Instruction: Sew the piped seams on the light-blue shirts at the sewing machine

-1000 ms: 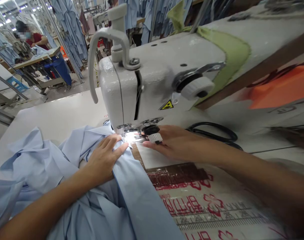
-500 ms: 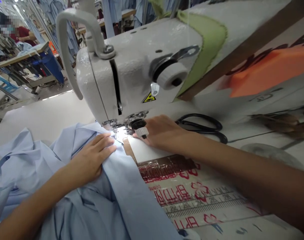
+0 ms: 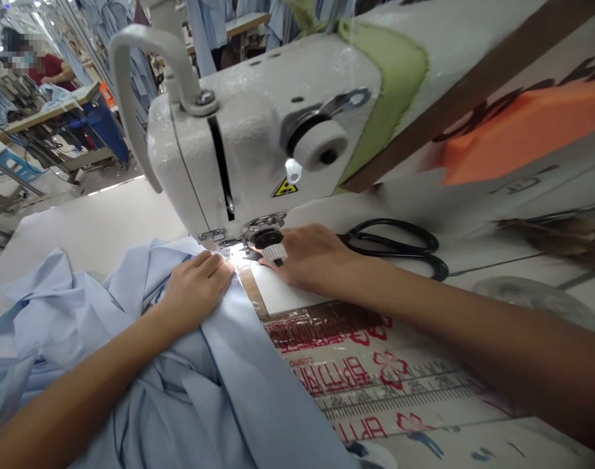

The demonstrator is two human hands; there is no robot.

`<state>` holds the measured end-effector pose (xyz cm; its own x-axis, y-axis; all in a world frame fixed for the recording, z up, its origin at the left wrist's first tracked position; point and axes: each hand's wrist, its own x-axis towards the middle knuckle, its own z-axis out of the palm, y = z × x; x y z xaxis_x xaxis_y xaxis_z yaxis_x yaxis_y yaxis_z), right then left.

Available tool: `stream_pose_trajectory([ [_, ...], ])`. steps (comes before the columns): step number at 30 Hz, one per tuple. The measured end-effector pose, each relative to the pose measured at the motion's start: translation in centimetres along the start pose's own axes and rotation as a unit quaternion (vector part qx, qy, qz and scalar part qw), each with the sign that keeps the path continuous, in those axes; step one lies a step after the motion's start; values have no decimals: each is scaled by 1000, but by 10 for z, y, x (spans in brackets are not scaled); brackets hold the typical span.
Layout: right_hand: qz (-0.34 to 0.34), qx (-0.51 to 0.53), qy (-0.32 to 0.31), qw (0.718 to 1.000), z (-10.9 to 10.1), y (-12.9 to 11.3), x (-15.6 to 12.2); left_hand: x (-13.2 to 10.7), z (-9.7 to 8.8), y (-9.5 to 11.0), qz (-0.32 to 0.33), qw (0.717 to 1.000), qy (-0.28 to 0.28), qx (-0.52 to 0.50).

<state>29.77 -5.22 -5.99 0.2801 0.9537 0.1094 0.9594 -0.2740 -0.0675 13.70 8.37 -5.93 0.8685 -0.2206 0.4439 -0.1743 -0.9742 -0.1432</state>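
Light blue cloth [image 3: 272, 391], a garment piece, lies bunched on the sewing table and runs up to the lit needle area of a white sewing machine [image 3: 258, 124]. My left hand [image 3: 199, 286] is on the cloth just left of the presser foot, fingers bent together and closed on its edge. My right hand [image 3: 311, 257] reaches in from the right, close beside the needle. Its fingers are curled and partly hidden behind the small white tension knob [image 3: 274, 253]. A small dark pointed tip [image 3: 251, 255] shows by those fingers; what it belongs to is unclear.
Black-handled scissors [image 3: 395, 238] lie right of my right hand, under the machine arm. A ruler [image 3: 399, 394] is taped to the table's front. An orange object [image 3: 526, 130] sits at right. Another person [image 3: 53, 68] works at a far table.
My left hand has slid slightly toward the needle, and its fingers have drawn in from lying flatter. My right hand stays nearly in place. The view has shifted a little.
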Motion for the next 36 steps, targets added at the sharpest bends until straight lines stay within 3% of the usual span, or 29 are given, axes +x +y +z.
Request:
stream_pose_trajectory([
  [6, -29, -4, -12, 999, -3, -1, -1, -4, 3, 1, -77, 991, 24, -104],
  [13, -55, -35, -33, 997, -11, -5, -2, -10, 2, 11, -103, 989, -10, -102],
  [20, -79, -55, -33, 995, -14, -7, -2, -17, 2, 7, -81, 991, -31, -101],
  [28, -45, -37, -18, 998, -9, -9, 0, -16, 3, 4, -74, 991, -26, -105],
  [36, -29, -49, -92, 994, -17, -12, 2, -13, 3, -7, -45, 991, -14, -126],
])
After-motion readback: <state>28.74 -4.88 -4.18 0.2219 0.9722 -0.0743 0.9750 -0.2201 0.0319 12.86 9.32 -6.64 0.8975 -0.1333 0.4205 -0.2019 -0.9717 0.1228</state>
